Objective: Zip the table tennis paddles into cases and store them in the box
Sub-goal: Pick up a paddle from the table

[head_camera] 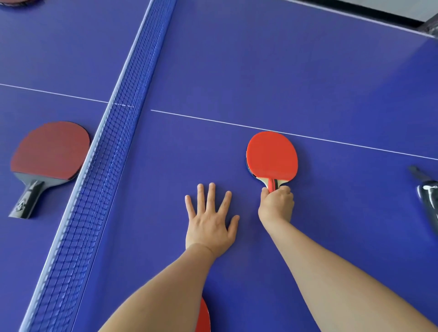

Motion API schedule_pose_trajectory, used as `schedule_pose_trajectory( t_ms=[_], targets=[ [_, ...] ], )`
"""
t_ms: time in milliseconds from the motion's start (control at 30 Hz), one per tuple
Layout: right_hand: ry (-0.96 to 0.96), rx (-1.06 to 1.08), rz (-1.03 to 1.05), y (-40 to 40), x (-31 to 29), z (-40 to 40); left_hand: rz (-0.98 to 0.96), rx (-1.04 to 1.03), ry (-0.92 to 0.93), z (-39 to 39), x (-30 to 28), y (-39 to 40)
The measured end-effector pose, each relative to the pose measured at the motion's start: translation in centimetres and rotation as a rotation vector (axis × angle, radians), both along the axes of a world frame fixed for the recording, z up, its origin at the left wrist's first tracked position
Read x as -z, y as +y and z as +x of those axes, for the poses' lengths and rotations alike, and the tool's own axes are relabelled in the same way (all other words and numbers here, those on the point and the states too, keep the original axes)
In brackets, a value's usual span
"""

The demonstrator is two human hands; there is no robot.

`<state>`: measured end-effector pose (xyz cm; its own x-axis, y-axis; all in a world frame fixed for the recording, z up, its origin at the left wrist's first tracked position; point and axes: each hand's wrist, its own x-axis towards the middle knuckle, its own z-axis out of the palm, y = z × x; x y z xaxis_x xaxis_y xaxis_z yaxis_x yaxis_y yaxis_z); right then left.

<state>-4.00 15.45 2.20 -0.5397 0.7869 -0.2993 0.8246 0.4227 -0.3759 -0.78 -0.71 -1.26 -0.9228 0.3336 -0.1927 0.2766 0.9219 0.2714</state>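
Paddles for table tennis lie uncased on the blue table, so the task stands at its opening stage. One bright red rubber-faced paddle with a striped wooden handle lies flat on the near half, its blade just below the white centre line. The right hand is clenched around this handle, fingers curled over the grip, with the blade pointing away from the person. The left hand lies released, palm down, fingers spread flat on the table just beside the held paddle and touching nothing else. A second, darker red paddle with a black handle rests beyond the blue mesh net, close to it. Part of a third red paddle shows at the bottom edge, partly hidden by the left forearm, and a sliver of another red blade appears at the top left corner. A black object with white markings lies at the right edge; it is possibly a case, but it is blurred and cut off, so this cannot be confirmed. No storage box is in view. Judged from this layout, no paddle is zipped in or stored; every casing, zipping and boxing step remains, beginning with the gripped paddle.
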Motion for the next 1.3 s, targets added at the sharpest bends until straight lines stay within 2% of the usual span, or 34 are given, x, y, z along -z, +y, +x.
schedule_pose_trajectory(
  t_ms=[167, 400, 633, 767, 1000, 1133, 1300],
  targets=[
    [0.057, -0.068, -0.106, 0.2, -1.7, 3.8, -0.009, 0.002, 0.001, 0.1, -0.2, 0.0],
    [0.182, -0.079, -0.194, -1.8, -4.0, 15.1, -0.008, -0.004, 0.003, 0.3, -0.4, -0.3],
    [0.226, -0.124, -0.237, -4.7, -4.7, 24.1, 0.171, -0.056, -0.209, -0.1, -2.3, -2.1],
    [0.226, -0.159, -0.278, -6.8, -4.9, 27.9, 0.369, -0.264, -0.206, 5.8, -3.9, -4.5],
    [0.191, -0.248, -0.391, -12.6, -4.4, 32.8, 0.609, -0.653, 0.015, 20.5, -7.5, -9.7],
    [0.148, -0.269, -0.458, -16.6, -3.8, 35.0, 0.649, -0.856, -0.079, 25.9, -8.3, -13.1],
    [0.146, -0.201, -0.547, -22.2, -3.0, 35.9, 0.622, -0.899, -0.258, 28.9, -7.5, -16.0]
  ],
)
